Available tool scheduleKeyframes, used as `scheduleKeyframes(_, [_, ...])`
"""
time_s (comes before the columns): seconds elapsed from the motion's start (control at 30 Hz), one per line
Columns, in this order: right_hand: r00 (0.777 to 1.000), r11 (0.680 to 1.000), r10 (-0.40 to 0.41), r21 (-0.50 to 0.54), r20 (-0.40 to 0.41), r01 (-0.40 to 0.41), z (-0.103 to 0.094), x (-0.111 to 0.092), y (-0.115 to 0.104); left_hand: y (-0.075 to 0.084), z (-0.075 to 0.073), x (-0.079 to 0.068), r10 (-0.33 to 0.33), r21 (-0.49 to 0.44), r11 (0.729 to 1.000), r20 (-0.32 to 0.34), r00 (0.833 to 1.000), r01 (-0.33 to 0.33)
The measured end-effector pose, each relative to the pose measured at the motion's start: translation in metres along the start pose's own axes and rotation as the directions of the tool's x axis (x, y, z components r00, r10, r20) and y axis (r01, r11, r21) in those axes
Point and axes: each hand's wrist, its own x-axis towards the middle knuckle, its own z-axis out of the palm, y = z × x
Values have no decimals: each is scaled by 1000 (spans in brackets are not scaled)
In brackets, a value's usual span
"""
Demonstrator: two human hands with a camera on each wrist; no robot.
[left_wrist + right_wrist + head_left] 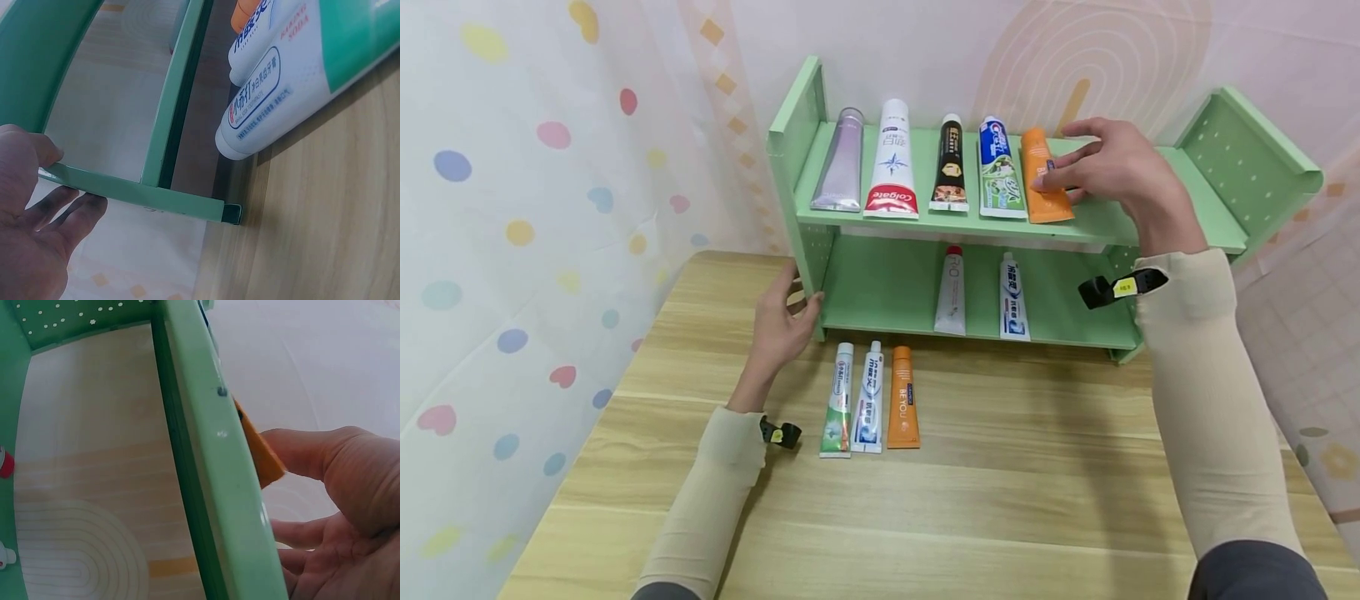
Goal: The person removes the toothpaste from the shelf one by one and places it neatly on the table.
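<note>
While the left hand clamped the left end of the green shelf between thumb and fingers, the right hand lay spread over the upper tier, one fingertip touching the upper orange tube without wrapping it. The hands were well apart. The tube lay last on the right in the upper row, its flat end at the front edge.

Judged hazards: a pull toward the person could have tipped the tube off that edge; a leftward nudge could have disturbed the blue-and-green tube just beside it. A slackened left grip could have let the shelf skid under a sideways push. The right wrist's black camera hung before the lower tier and could have snagged its edge.

Clearance: the upper tier offered room between the tube and the right side panel. On the lower tier, a wide gap lay left of the red-capped tube. On the table, the green-and-white tube lay near the left wrist and limited travel there.
</note>
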Motion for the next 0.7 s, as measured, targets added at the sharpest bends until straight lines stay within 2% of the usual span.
scheduleKeyframes(0.23, [996,996,41,-81,76,-35,-1,3,-5,-1,0,0,-2,-7,1000,1,1000,2])
scheduleKeyframes(0.4, [993,995,38,-91,109,-28,-1,5,-7,-2,-2,0,0,-8,1000,4,1000,0])
scheduleKeyframes(0.57, [994,997,11,-74,105,-3,-1,3,-5,1,-2,-1,-10,-14,1000,9,1000,11])
scheduleKeyframes(0.7, [996,999,1,-38,87,2,-1,0,-3,-10,1,1,-16,-16,1000,4,1000,16])
